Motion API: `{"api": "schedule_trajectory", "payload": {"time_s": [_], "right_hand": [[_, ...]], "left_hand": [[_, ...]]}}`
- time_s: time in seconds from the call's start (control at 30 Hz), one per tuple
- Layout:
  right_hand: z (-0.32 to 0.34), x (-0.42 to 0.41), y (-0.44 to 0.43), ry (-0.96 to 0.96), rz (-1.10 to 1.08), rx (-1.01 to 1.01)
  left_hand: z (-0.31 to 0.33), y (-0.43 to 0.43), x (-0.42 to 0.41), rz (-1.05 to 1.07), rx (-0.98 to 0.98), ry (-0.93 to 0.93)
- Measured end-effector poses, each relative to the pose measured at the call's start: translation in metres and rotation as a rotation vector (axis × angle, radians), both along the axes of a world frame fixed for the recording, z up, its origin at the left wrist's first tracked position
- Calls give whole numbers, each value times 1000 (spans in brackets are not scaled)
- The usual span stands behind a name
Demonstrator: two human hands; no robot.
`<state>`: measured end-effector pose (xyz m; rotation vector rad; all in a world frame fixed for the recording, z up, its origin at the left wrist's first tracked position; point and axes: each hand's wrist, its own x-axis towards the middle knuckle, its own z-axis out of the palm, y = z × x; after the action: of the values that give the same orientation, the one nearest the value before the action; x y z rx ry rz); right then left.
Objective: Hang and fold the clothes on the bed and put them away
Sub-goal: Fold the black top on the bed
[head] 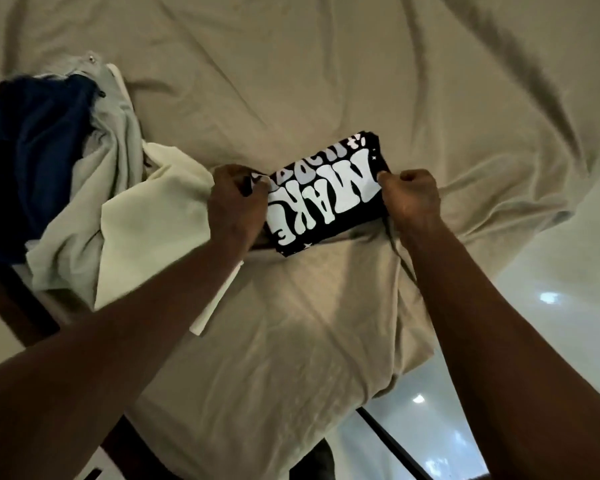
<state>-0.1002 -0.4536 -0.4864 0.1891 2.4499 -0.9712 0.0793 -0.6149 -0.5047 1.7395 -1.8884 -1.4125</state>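
- Folding is the step in hand: a black T-shirt (326, 199) with big white letters is already a small, tight rectangle and lies on the bed (326, 81), near the edge closest to the person.
- Left hand (238, 199) has its fingers curled and pinches the left end of the T-shirt. Right hand (414, 199) does the same on the right end, with the thumb on top of the cloth. Both hands are closed on the shirt, one at each side.
- Whether the shirt lies flat or is a little lifted off the sheet, I cannot tell; a dark shadow shows under its near edge.
- Just beside the left hand lies a loose pile not yet folded: a pale green garment (146, 220) that touches or almost touches this hand, a grey garment (115, 126) behind it, and a blue garment (32, 150) at the far left.
- I judge the task is early, with one piece folded and several waiting.
- The next move probably calls for keeping both ends pressed so the layers do not slide open, then carrying the shirt level to its place. A thick small fold like this can spring open if one end is let go.
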Motion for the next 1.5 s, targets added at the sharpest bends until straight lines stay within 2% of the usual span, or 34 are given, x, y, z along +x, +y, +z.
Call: {"api": "schedule_trajectory", "payload": {"time_s": [0.1,0.27,0.37,0.47,0.53,0.57,0.7,0.87,1.0,1.1,1.17,1.3,1.4,1.5], "right_hand": [[-27,8,22,3,-8,58],[-44,5,26,5,-82,-121],[-33,4,27,-71,-271,-300],[-20,13,21,-358,-418,-489],[-15,17,12,-540,-380,-598],[-13,15,8,-566,-330,-615],[-2,8,-7,-609,-247,-595],[51,33,14,-770,-260,-827],[109,88,43,-889,-299,-957],[156,142,63,-968,-202,-933],[188,186,75,-1021,-91,-906],[248,281,95,-1056,169,-828],[308,364,118,-1058,345,-785],[377,456,154,-1006,638,-732]], "left_hand": [[8,41,19,39,-103,-77],[11,67,21,-77,118,-234],[16,63,18,103,224,-82],[29,61,17,317,523,106],[35,61,16,400,703,202],[36,61,14,408,750,237],[45,55,5,414,782,254],[87,68,38,423,830,430],[144,98,118,378,802,509],[185,123,191,409,789,571],[216,144,243,485,718,530],[274,197,346,772,402,348],[326,251,426,901,159,388],[391,322,510,1022,-70,429]]}}
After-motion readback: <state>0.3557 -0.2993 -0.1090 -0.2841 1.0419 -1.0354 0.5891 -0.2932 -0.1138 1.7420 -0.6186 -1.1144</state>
